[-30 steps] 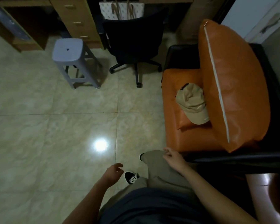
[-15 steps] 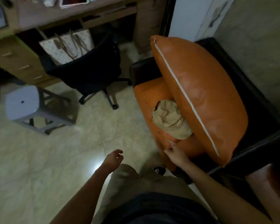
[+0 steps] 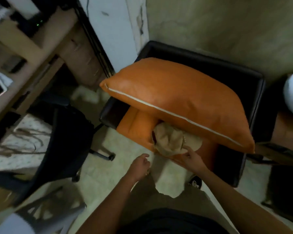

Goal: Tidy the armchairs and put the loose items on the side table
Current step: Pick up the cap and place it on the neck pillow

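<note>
"Where's the cap, can you see it from there?"

"Aye. The crumpled tan cloth cap [image 3: 171, 141] lies on the orange leather seat pad [image 3: 137, 125] of the black leather armchair [image 3: 254, 92], right at the front edge. Its far side is tucked under the big orange leather cushion with a pale piped seam [image 3: 176, 92], which leans tilted across the chair, over the seat."

"And the hands?"

"The right hand [image 3: 193, 160] is reached out to the cap. Its fingertips [image 3: 187, 148] touch the near edge and the thumb sits close below them. It's too blurred for me to say whether they pinch the cloth or only touch it. The left hand [image 3: 140, 164] hangs just beside it over the pale tiled floor [image 3: 112, 142], fingers loosely curled, nothing in it."

"What's round about?"

"A black swivel office chair [image 3: 64, 132] stands to the left of the armchair, well apart from it. Behind that runs a wooden counter [image 3: 41, 53] with drawers. The things on top of it are too smeared to name."
</note>
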`<action>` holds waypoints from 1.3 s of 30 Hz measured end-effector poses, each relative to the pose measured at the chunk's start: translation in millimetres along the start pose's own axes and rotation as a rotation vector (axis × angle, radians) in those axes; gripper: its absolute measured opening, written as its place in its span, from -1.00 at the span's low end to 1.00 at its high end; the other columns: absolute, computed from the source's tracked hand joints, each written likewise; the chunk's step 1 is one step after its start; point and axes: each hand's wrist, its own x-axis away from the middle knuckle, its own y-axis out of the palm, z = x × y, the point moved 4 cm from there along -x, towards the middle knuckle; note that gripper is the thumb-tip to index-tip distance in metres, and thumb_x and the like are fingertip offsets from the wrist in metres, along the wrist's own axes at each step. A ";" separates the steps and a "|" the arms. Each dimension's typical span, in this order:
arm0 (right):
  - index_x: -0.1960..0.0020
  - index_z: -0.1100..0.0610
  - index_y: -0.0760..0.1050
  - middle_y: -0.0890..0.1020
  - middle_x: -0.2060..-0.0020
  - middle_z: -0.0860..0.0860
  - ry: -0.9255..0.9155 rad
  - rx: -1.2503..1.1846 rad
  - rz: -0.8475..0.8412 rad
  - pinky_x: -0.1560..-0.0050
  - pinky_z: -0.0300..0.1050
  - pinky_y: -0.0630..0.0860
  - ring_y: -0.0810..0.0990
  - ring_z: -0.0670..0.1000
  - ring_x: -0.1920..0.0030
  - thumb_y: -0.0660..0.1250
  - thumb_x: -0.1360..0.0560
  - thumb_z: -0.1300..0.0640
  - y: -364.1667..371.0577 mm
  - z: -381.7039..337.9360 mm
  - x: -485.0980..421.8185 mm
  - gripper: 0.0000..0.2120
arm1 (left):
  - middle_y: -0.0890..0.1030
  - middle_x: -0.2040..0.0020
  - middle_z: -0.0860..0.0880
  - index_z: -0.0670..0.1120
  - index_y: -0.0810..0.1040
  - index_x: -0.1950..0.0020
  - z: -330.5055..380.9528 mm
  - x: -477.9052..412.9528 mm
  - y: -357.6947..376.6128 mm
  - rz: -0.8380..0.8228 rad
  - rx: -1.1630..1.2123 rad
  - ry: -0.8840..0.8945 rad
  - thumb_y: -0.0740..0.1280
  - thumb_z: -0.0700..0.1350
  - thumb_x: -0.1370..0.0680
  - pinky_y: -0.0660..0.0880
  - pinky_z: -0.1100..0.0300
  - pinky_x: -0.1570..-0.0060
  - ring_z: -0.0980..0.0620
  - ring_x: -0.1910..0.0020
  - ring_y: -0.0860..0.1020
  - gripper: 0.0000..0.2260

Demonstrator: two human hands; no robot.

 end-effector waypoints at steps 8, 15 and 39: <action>-0.44 0.08 0.45 0.62 -0.14 0.19 -0.056 -0.064 0.490 -0.06 0.01 0.57 0.62 0.16 -0.08 0.25 -0.63 0.15 39.1 -29.7 -4.5 -0.62 | 0.44 -0.38 0.06 0.01 0.34 -0.51 44.7 -65.7 -50.2 -0.056 -0.071 0.217 0.24 -0.04 -0.66 0.34 0.20 -0.31 0.09 -0.36 0.41 -0.60; -0.54 -0.11 0.28 0.32 -0.47 0.10 0.119 -0.324 0.808 -0.36 0.15 0.41 0.41 0.13 -0.37 0.28 -0.58 -0.07 32.2 5.0 -40.8 -0.46 | 0.31 -0.53 0.02 0.07 0.16 -0.59 72.2 -155.0 -25.9 -0.054 -0.124 0.304 0.33 0.19 -0.56 0.33 -0.03 -0.46 0.01 -0.50 0.30 -0.34; -0.47 -0.13 0.33 0.58 -0.26 -0.04 0.276 -1.197 0.565 -0.26 0.14 0.54 0.59 0.07 -0.21 0.39 -0.46 -0.22 77.6 76.5 -65.4 -0.38 | 0.48 -0.40 0.07 0.11 0.23 -0.57 0.4 -112.5 36.2 -0.214 0.175 0.099 0.30 -0.34 -0.52 0.56 -0.01 -0.24 0.07 -0.29 0.53 -0.32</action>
